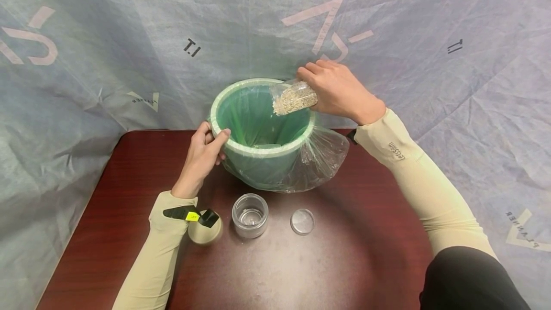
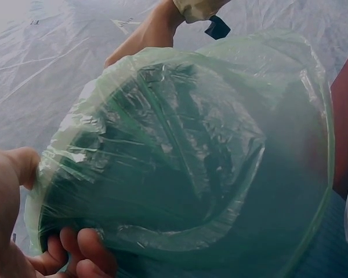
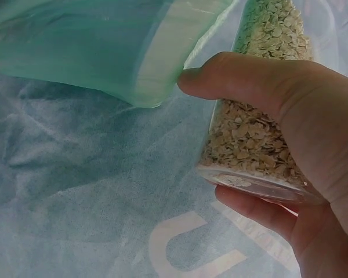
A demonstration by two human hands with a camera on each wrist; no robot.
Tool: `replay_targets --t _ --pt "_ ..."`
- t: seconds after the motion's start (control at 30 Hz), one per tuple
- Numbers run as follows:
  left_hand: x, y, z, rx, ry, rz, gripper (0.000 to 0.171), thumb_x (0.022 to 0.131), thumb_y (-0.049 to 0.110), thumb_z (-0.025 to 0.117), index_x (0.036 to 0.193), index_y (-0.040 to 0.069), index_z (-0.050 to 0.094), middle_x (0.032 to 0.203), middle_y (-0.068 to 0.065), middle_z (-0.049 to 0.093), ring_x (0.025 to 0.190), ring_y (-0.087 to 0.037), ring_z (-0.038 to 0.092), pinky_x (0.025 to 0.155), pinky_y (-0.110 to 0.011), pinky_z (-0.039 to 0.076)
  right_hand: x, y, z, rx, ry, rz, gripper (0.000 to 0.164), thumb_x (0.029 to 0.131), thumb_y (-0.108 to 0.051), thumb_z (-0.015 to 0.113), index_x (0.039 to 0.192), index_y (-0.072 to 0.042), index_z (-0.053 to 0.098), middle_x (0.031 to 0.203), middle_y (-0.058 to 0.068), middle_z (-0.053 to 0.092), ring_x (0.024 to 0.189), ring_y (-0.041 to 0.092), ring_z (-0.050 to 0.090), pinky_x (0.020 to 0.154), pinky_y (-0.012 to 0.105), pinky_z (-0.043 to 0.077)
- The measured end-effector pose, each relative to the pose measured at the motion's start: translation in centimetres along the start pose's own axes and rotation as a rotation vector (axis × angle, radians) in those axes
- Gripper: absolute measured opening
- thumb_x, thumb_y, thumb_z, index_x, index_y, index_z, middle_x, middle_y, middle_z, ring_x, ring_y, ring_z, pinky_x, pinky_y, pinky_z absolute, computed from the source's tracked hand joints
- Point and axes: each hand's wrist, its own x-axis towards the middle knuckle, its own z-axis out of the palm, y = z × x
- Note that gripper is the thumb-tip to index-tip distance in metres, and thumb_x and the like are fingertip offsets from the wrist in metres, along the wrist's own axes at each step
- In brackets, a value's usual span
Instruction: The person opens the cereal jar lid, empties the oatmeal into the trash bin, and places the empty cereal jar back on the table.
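My right hand (image 1: 337, 87) grips a clear jar of oat flakes (image 1: 297, 98), tipped sideways with its mouth over the green trash bin (image 1: 262, 164). In the right wrist view, the thumb crosses the jar (image 3: 249, 139) and oats fill much of it. A few pale specks show inside the bin below the mouth. My left hand (image 1: 202, 149) holds the bin's left rim, thumb on top and fingers curled below the edge. A thin green plastic bag (image 2: 214, 145) lines the bin, folded over the rim and hanging loose on the right.
In front of the bin stands a clear round jar without a lid (image 1: 249, 221). Right of it lies a small clear lid (image 1: 303, 222); left, a cream lid (image 1: 205, 234) sits partly under my left wrist strap. Behind the dark red table (image 1: 344, 271) hangs a grey sheet (image 1: 241, 23).
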Motion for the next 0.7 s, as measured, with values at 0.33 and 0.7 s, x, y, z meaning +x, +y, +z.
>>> replay_targets --t 0.33,0.7 --pt "0.02 -0.04 0.06 0.002 0.001 -0.007 0.029 0.103 0.036 0.069 0.107 0.012 0.052 0.075 0.005 0.061 0.063 -0.022 0.058 0.056 -0.025 0.046 0.00 -0.19 -0.03 -0.020 0.013 -0.030 0.062 0.066 -0.013 0.100 0.115 -0.002 0.064 0.101 0.013 0.067 0.091 0.038 0.064 0.089 0.052 0.055" --pt "0.05 -0.12 0.14 -0.004 0.000 -0.003 0.029 0.103 0.036 0.069 0.107 0.012 0.053 0.075 0.005 0.061 0.062 -0.019 0.058 0.056 -0.025 0.047 0.02 -0.32 -0.10 -0.034 0.027 -0.051 0.060 0.067 -0.013 0.098 0.115 -0.002 0.064 0.098 0.013 0.066 0.088 0.038 0.063 0.088 0.051 0.054"
